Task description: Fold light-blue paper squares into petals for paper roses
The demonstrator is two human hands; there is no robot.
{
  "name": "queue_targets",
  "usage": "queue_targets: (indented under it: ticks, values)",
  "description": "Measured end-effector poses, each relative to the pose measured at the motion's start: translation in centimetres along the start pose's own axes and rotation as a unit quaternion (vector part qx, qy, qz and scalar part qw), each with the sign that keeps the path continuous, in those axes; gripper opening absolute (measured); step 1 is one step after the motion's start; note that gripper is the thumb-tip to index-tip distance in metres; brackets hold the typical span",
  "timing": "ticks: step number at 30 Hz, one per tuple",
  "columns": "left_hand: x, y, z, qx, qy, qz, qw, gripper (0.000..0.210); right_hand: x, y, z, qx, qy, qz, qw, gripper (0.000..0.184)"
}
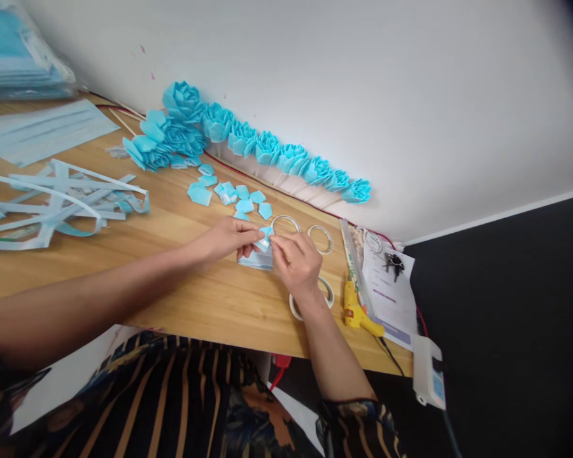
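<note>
A small blue petal-shaped fabric piece [264, 238] with a whitish patch is pinched between the fingertips of my left hand [226, 238]. My right hand [298, 261] is closed, thumb and forefinger meeting at the right edge of that piece. Directly beneath lies a folded light-blue strip of mask fabric [255, 261], partly covered by both hands. Just past my fingers, several loose blue petal pieces [244, 205] are scattered on the wooden table [210, 305]. Beside my right hand rests a tape roll [285, 224], with a second roll [321, 238] to its right.
Blue fabric roses [267, 147] on sticks line the wall. Cut strips [67, 203], a flat mask [48, 130] and bagged masks [23, 57] occupy the left. Another tape roll [327, 292] sits under my right wrist. A yellow glue gun [358, 312], papers [386, 292] and keys [394, 264] lie right.
</note>
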State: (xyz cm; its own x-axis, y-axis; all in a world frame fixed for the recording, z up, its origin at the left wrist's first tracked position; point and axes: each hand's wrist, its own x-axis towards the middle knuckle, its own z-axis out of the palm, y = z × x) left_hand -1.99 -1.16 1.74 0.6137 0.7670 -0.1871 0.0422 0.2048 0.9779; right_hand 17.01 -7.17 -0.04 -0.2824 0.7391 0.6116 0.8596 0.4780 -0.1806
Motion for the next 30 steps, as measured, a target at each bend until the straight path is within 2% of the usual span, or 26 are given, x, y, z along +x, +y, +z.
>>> queue_targets:
  ticks: [9,12,14,18,22,24,30]
  values:
    - [0.6,-0.5,-0.2,-0.041,0.008,-0.022,0.999,0.026,0.5,-0.5,-0.5,0.016,-0.025,-0.012,0.999,0.021]
    - [0.6,-0.6,-0.3,-0.039,0.017,-0.023,0.999,0.025,0.6,-0.8,-0.9,0.055,-0.036,0.023,0.998,0.023]
    - [0.6,-0.7,-0.4,-0.024,0.01,-0.011,1.0,0.026,0.5,-0.7,-0.8,0.098,-0.026,0.084,0.991,0.025]
    - [0.7,-0.9,-0.4,0.024,-0.011,0.016,1.0,0.029,0.4,-0.1,-0.1,0.234,-0.024,0.218,0.947,0.03]
    - [0.9,-1.3,-0.4,0.069,-0.01,0.049,0.996,0.03,0.4,0.1,0.9,0.387,-0.071,0.256,0.883,0.041]
    - [0.9,-1.6,-0.4,0.09,-0.011,0.062,0.994,0.029,0.5,0.0,1.2,0.429,-0.083,0.278,0.856,0.046]
    - [0.9,-2.1,-0.4,0.12,-0.032,0.075,0.989,0.029,0.6,-0.1,1.2,0.461,-0.068,0.305,0.831,0.043]
